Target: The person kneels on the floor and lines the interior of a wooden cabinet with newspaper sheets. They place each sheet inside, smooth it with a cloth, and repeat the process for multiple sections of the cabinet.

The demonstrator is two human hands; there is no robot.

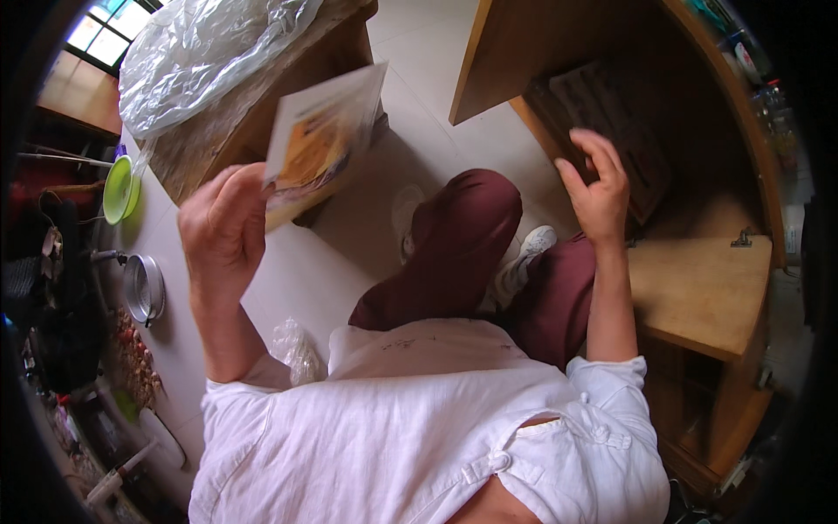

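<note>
My left hand [226,209] grips a flat printed sheet or packet [321,144] by its lower left corner; it bears an orange-yellow picture and is blurred. Raised and empty, my right hand [597,183] has its thumb and fingers apart in front of an open wooden cabinet [713,177]. Inside the cabinet lies a flat brown thing, perhaps cardboard [612,131], too dim to name surely. One cabinet door [524,52] stands open at the top; another wooden panel with a metal hinge [707,281] is at the right.
Crumpled clear plastic sheeting [203,65] covers a wooden piece of furniture [242,124] at the upper left. On the left are a green basin [121,190] and a metal pan [144,288]. A clear plastic bag [296,350] lies on the floor near my left elbow.
</note>
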